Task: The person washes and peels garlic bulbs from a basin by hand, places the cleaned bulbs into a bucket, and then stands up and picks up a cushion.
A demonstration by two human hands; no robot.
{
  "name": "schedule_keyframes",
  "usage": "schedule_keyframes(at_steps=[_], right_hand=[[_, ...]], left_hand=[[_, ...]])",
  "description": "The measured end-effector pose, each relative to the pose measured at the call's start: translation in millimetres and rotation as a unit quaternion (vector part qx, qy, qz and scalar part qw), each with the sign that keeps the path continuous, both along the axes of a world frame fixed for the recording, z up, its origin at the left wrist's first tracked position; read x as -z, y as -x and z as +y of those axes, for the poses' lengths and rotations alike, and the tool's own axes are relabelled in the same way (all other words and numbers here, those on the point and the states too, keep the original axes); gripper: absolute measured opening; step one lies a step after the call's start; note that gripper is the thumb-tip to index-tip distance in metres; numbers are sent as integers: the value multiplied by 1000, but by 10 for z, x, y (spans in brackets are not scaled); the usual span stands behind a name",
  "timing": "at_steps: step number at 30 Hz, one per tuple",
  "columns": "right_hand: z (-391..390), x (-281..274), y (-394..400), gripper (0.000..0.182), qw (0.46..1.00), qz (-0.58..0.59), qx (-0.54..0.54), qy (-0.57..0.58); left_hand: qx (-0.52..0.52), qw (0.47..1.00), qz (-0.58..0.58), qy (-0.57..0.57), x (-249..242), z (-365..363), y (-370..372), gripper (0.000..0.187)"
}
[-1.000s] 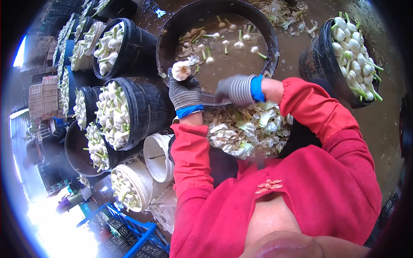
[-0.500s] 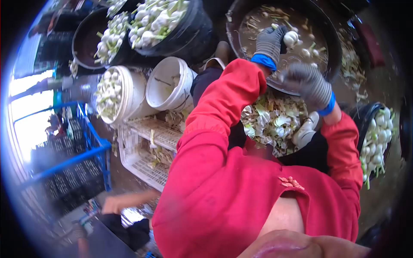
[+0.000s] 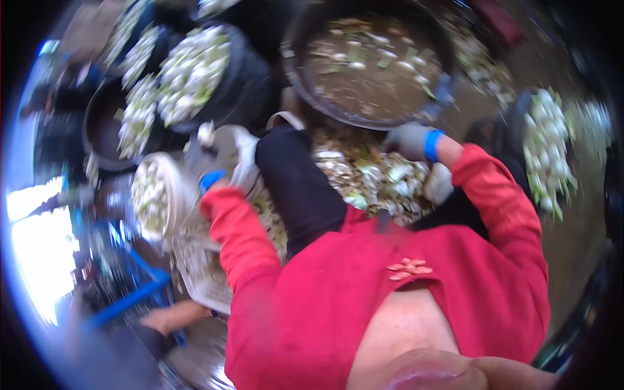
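Observation:
My left hand [image 3: 200,158], in a grey glove with a blue band at the wrist, grips a white garlic bulb [image 3: 206,134]. Motion blurs it above the gap between a white bucket heaped with garlic [image 3: 174,195] and a second white bucket [image 3: 242,148]. My right hand [image 3: 407,141], gloved the same way, is by the near rim of a large dark tub [image 3: 364,122]. Its fingers look curled in; what they hold, if anything, is hidden. Loose garlic and trimmings lie in the tub's brown bottom. Below that hand is a pile of garlic peelings [image 3: 383,182].
Dark tubs heaped with garlic [image 3: 195,71] stand at the upper left, and another garlic-filled tub [image 3: 545,149] is at the right. A white plastic crate [image 3: 201,273] sits at lower left, near a blue metal frame [image 3: 130,302] and another person's arm [image 3: 175,317].
My left hand has swung from above the dark tub leftward to the white buckets, carrying the garlic bulb. My right hand has drawn back to the tub's near rim. The view has shifted.

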State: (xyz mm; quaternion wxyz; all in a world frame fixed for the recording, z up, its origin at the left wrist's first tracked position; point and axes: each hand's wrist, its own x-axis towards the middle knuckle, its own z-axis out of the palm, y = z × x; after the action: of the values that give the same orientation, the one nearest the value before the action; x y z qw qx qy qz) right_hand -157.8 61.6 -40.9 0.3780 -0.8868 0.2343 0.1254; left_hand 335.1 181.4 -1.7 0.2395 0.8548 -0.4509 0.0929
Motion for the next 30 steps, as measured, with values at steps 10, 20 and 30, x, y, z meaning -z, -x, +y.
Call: schedule_keyframes(at_steps=[10, 20, 30], right_hand=[[-636, 918, 199, 29, 936, -19, 341, 80], [-2087, 2373, 735, 62, 860, 2, 500, 107], [-2185, 2699, 842, 36, 905, 76, 415, 48]], left_hand=[[271, 847, 425, 167, -1058, -1383, 1980, 15], [461, 822, 332, 21, -544, -1826, 3023, 20], [424, 845, 320, -55, -430, -1865, 3125, 25]])
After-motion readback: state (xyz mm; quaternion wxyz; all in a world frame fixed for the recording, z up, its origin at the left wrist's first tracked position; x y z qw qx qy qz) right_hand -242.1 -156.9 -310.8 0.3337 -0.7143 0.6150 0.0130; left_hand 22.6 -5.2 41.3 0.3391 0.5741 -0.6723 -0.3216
